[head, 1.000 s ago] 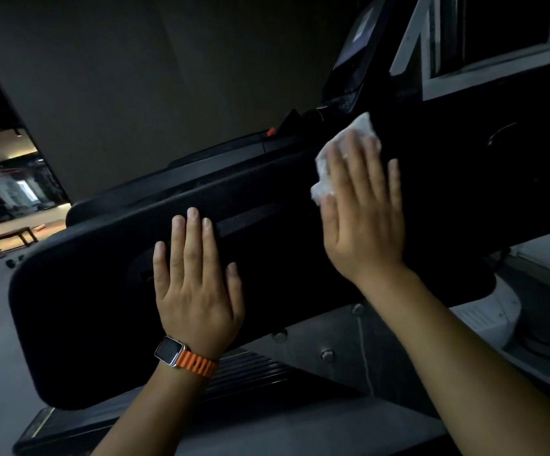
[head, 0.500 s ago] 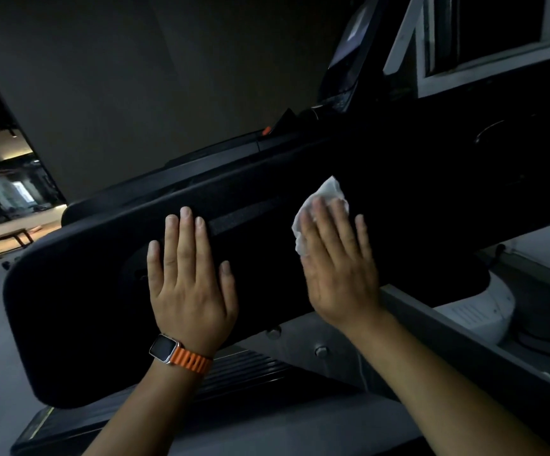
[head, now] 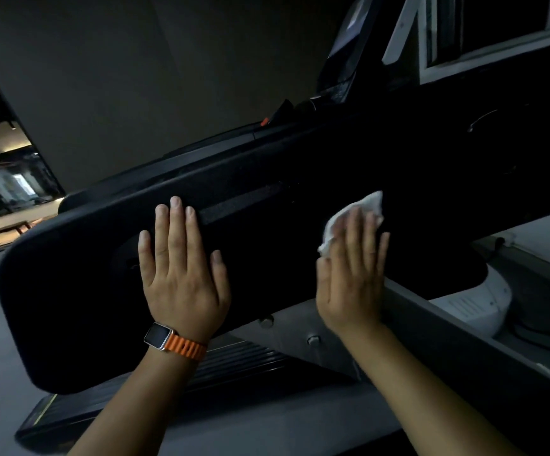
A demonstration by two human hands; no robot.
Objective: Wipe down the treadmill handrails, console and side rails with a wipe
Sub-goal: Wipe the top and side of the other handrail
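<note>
Gym: treadmill (head: 79,307), bench (head: 2,232) beyond.

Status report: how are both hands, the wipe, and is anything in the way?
Left hand flat on black treadmill panel, holding nothing. Right hand presses white wipe against same panel, fingers straight. No obstacle seen near the wipe.

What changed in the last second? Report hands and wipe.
The right hand slid the wipe down the black panel, then slightly rightward, pressing it flat throughout. The left hand stayed flat on the panel; nothing was grasped or released.
</note>
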